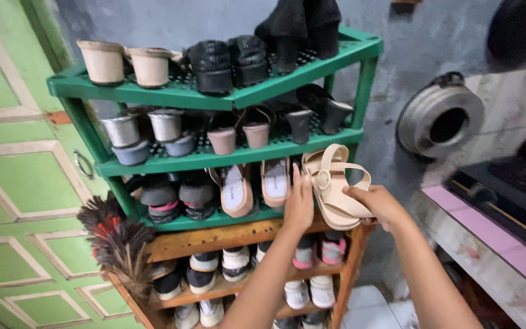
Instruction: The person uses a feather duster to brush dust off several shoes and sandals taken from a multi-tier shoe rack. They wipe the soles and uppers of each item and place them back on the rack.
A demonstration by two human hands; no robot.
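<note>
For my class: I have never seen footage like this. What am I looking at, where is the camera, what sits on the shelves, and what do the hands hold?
The one picture comes from a camera worn on a person's head, looking down at their own bare hands. The right hand holds a beige strappy sandal; the left hand lies open against it. In front stands a green plastic shoe rack on a wooden shoe rack, both filled with pairs of shoes. A feather duster hangs at the left, beside a green door.

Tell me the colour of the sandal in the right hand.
Beige, a strappy sandal with a round buckle, held by the right hand; head view.
</note>
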